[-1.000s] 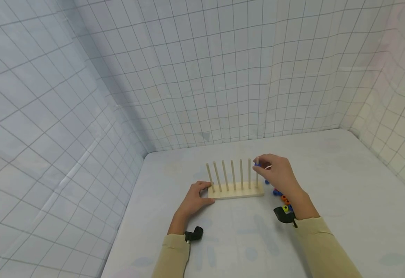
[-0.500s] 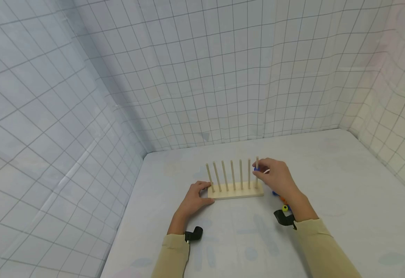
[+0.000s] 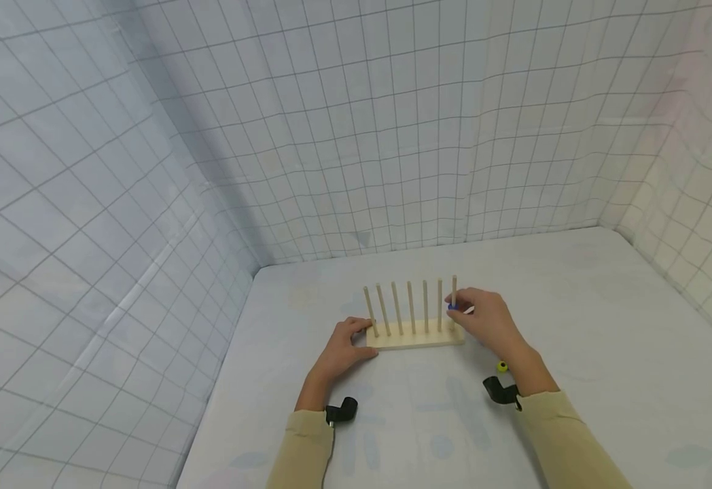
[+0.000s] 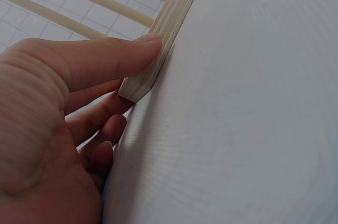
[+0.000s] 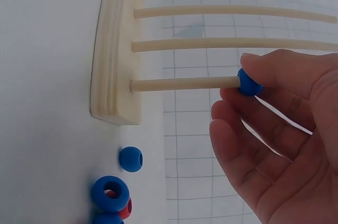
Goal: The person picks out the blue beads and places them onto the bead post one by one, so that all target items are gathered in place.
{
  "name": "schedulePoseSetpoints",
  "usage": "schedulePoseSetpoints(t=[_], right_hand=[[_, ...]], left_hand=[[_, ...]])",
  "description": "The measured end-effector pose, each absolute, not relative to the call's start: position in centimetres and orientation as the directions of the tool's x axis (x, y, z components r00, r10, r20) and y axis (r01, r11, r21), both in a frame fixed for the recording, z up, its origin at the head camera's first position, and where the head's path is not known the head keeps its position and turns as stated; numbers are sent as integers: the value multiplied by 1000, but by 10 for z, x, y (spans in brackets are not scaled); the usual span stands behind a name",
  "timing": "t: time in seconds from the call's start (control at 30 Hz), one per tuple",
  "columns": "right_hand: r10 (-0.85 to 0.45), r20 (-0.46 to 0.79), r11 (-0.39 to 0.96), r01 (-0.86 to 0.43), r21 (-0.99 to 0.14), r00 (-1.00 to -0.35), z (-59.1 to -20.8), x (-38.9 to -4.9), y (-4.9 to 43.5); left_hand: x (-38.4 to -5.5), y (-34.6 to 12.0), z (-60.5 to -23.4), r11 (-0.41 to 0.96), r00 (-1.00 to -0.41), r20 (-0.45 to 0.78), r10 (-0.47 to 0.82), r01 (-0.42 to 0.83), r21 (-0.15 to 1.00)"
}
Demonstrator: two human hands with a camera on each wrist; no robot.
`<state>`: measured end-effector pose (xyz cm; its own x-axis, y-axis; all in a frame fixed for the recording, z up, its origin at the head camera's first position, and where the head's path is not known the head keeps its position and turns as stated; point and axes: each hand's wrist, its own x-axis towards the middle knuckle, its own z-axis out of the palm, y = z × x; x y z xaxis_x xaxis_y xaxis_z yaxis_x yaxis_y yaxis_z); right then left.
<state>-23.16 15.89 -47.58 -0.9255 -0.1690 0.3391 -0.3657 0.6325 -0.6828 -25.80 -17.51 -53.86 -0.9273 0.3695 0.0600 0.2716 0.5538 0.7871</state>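
A pale wooden base [image 3: 417,342] with a row of several upright pegs [image 3: 425,305] stands on the white table. My left hand [image 3: 339,350] grips its left end, the thumb along the front edge and the fingers behind. At the other end, my right hand [image 3: 487,320] pinches a blue bead [image 5: 248,83] between thumb and fingers. That bead is threaded on the rightmost peg [image 5: 185,84], partway down, with bare wood between it and the base. Part of the bead is hidden by the thumb.
Loose beads lie right of the base: a single blue bead [image 5: 131,159], another blue bead [image 5: 111,194] against a red bead [image 5: 127,209], and a yellow-green bead [image 3: 502,366] by the right wrist. White gridded cloth [image 3: 368,136] rises behind the table and at both sides.
My right hand has moved down along the rightmost peg, carrying the blue bead from near its tip to lower on it. The left hand stays on the base.
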Motion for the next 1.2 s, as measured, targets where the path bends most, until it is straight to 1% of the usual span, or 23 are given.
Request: schedulePoseSetpoints(t=[0.17, 0.4, 0.6, 0.87, 1.03, 1.2], right_hand=[[-174, 327, 649, -358, -672, -929, -482, -231, 158], [-162, 261, 663, -301, -685, -952, -490, -232, 157], [-172, 202, 694, -264, -670, -964, -499, -233, 158], [-182, 185, 712, -259, -652, -966, -507, -236, 157], [-180, 154, 711, -237, -662, -971, -510, -237, 156], [-185, 166, 714, -249, -654, -968, -513, -240, 156]], left_hand=[[-258, -175, -538, 555, -928, 59, 367, 270, 787], [-257, -175, -538, 558, -929, 56, 365, 266, 786], [-257, -174, -538, 558, -927, 60, 370, 274, 784], [-257, -174, -539, 563, -927, 65, 370, 280, 778], [-257, -174, -539, 563, -928, 66, 366, 278, 778], [-257, -175, -537, 558, -927, 71, 369, 282, 780]])
